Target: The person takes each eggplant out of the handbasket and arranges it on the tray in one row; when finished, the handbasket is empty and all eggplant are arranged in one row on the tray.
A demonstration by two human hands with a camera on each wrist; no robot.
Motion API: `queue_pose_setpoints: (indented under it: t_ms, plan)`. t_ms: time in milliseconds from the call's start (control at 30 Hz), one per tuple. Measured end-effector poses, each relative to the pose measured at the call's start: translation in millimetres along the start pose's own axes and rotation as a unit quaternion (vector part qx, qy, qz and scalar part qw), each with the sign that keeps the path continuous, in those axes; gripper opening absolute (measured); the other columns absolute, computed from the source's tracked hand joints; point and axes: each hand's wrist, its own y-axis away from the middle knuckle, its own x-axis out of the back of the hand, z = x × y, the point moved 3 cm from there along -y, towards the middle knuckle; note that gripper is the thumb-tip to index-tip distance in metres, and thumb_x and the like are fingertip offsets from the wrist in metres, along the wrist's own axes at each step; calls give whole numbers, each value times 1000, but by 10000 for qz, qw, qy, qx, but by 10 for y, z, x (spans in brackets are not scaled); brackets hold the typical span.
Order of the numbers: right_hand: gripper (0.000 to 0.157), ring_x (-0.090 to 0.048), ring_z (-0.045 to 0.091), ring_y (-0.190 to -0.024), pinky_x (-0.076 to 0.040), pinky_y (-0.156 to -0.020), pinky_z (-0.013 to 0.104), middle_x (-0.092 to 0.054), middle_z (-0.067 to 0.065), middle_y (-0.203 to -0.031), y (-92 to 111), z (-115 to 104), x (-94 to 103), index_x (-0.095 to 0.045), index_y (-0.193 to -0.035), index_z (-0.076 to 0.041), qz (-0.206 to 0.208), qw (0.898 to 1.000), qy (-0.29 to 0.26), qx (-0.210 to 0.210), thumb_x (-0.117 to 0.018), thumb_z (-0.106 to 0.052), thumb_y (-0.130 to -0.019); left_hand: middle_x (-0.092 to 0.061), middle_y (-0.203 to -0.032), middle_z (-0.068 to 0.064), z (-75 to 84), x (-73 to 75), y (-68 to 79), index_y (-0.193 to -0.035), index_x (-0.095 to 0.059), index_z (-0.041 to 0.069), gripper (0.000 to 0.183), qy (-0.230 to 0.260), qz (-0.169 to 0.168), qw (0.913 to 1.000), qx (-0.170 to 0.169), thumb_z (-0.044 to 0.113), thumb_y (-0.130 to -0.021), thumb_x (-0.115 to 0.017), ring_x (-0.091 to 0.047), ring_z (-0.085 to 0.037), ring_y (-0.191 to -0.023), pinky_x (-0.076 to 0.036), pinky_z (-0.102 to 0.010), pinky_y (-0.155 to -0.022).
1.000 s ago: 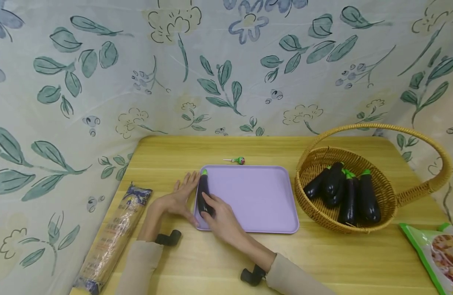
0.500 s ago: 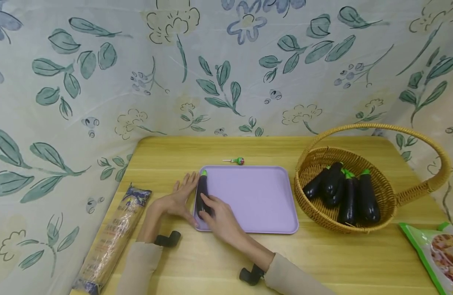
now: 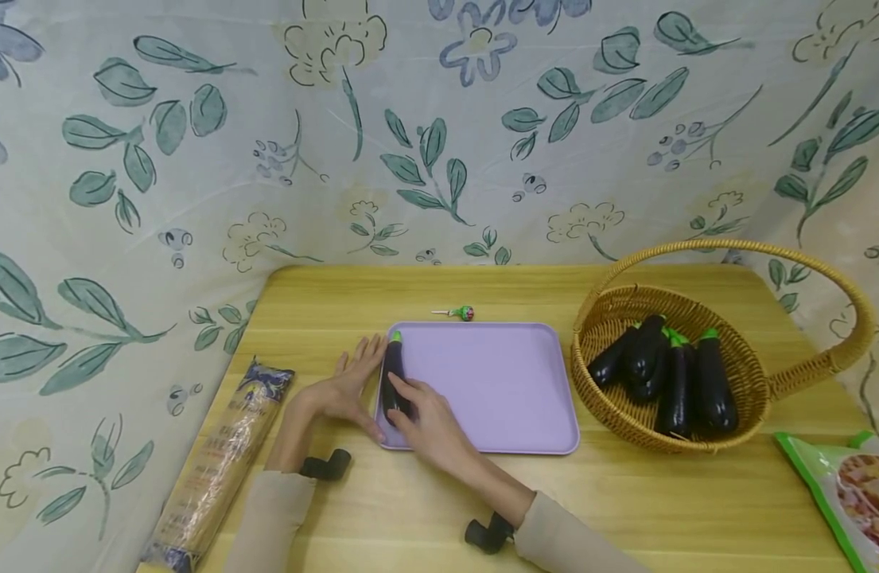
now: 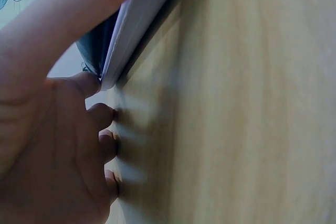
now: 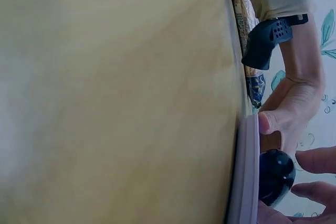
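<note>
A dark eggplant (image 3: 394, 366) with a green cap lies lengthwise along the left edge of the lilac tray (image 3: 489, 390). My right hand (image 3: 432, 422) holds its lower part, thumb near the blunt end and fingers over the top. In the right wrist view, the eggplant's rounded end (image 5: 276, 177) shows beside those fingers. Just left of the tray is my left hand (image 3: 342, 391), its fingers spread and its thumb against the tray's front left corner. The left wrist view shows its palm (image 4: 58, 145) beside the tray's rim, fingertips near the tabletop.
A wicker basket (image 3: 589, 398) with a tall handle stands right of the tray, holding several eggplants (image 3: 711, 386). Behind the tray lies a lollipop (image 3: 464, 313). A long wrapped packet (image 3: 220, 469) lies at the left, a green food bag (image 3: 840, 485) at the right front.
Both hands stay almost still. The fingers of my right hand shift very slightly on the eggplant, which remains along the tray's left edge.
</note>
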Motion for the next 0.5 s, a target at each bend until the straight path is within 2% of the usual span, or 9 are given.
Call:
queue_pose_setpoints:
  t_ms: [167, 300, 400, 500]
  plan:
    - [58, -59, 41, -130, -49, -112, 58, -56, 29, -147, -11, 6, 29, -50, -152, -5, -113, 9999, 48, 61, -66, -16, -98, 21, -171, -22, 3, 4, 2, -165, 11, 9, 160, 27, 15, 10000, 3, 48, -56, -100, 21, -43, -158, 14, -67, -126]
    - [58, -60, 41, -126, -50, -110, 58, -56, 30, -145, -17, 6, 42, -51, -151, -2, -84, 9999, 132, 31, -68, -16, -97, 20, -171, -22, 5, 7, -2, -165, 10, 9, 159, 15, 9, 10000, 23, 46, -56, -100, 21, -42, -158, 14, -66, -127]
    - [58, -64, 33, -112, -56, -100, 49, -60, 27, -141, -27, 0, 46, -52, -149, 0, -11, 9997, 227, 1, -70, -15, -96, 20, -171, -22, 5, 4, -3, -165, 10, 8, 159, 48, 14, 10000, 11, 45, -56, -100, 21, -44, -158, 14, -67, -126]
    - [58, -62, 26, -101, -56, -87, 37, -64, 24, -136, -42, -8, 48, -54, -148, -1, 24, 9997, 240, -53, -72, -14, -94, 21, -170, -23, 2, 0, -4, -165, 10, 7, 159, 71, 22, 10000, -4, 44, -57, -100, 21, -45, -158, 15, -67, -125]
